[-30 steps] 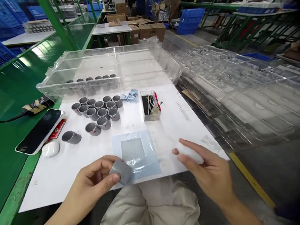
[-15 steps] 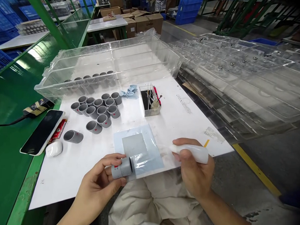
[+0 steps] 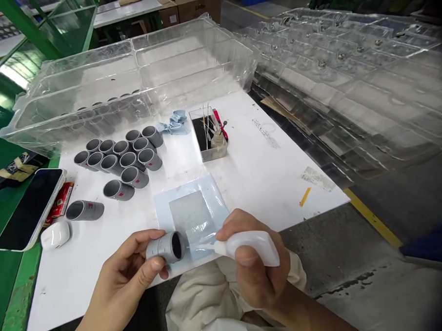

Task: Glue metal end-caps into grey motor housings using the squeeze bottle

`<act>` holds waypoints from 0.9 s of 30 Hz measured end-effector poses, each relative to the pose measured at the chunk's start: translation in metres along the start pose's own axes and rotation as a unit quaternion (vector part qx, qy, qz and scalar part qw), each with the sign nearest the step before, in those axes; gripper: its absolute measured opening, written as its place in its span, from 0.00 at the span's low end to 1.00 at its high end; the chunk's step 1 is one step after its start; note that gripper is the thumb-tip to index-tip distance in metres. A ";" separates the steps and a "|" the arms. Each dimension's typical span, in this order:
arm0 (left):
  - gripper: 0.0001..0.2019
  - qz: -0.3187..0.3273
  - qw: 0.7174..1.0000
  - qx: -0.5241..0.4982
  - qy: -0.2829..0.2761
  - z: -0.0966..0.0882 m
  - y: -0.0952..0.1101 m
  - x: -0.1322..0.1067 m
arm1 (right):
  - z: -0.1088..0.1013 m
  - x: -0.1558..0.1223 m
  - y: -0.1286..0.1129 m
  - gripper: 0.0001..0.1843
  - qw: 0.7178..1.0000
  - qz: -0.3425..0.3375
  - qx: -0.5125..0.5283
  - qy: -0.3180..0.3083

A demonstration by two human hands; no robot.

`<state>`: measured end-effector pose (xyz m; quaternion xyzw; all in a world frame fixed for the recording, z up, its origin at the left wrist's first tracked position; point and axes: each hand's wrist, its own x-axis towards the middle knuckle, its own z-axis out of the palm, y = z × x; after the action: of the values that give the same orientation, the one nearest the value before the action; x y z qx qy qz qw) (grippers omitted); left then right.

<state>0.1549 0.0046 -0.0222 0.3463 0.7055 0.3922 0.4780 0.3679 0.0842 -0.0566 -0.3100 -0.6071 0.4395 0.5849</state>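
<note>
My left hand (image 3: pixel 128 277) grips a grey cylindrical sleeve (image 3: pixel 161 248) between thumb and fingers, its open end turned to the right. In my right hand (image 3: pixel 260 276) is a white squeeze bottle (image 3: pixel 254 244), tilted so that its thin nozzle points left at the sleeve's opening, a small gap apart. Under both lies a light blue sheet (image 3: pixel 162 207) with a grey square pad (image 3: pixel 190 213) on it. Several more grey sleeves (image 3: pixel 128 160) stand in a group behind my left hand, and one sleeve (image 3: pixel 85 210) lies on its side at the left.
A small clear box (image 3: pixel 213 153) with thin tools stands behind the sheet, beside a crumpled blue cloth (image 3: pixel 175 122). Clear plastic trays (image 3: pixel 144 86) span the back. A phone (image 3: pixel 28 208) and a white earbud case (image 3: pixel 55 235) lie left; a yellow strip (image 3: pixel 305 197) lies right.
My right hand has moved left with the bottle, bringing the nozzle close to the sleeve. The sleeve in my left hand has turned a little. The camera view has tipped downward.
</note>
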 end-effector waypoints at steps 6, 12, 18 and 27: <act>0.25 -0.002 1.000 -0.018 0.002 -0.001 -0.001 0.000 | 0.012 0.012 0.002 0.08 0.999 -0.045 0.003 -0.002; 0.24 -0.003 1.000 0.005 0.004 -0.002 -0.004 -0.002 | 0.013 0.013 0.003 0.10 1.000 -0.020 -0.012 0.003; 0.23 -0.006 1.000 0.016 0.012 -0.002 -0.004 -0.002 | 0.014 0.015 0.001 0.09 0.999 -0.033 -0.032 -0.008; 0.22 -0.007 1.000 0.009 0.018 -0.001 -0.004 -0.003 | 0.017 0.013 0.001 0.12 0.999 -0.010 -0.034 -0.002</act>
<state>0.1547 0.0001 -0.0241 0.3388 0.7200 0.3880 0.4651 0.3493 0.0937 -0.0506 -0.3221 -0.6262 0.4134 0.5772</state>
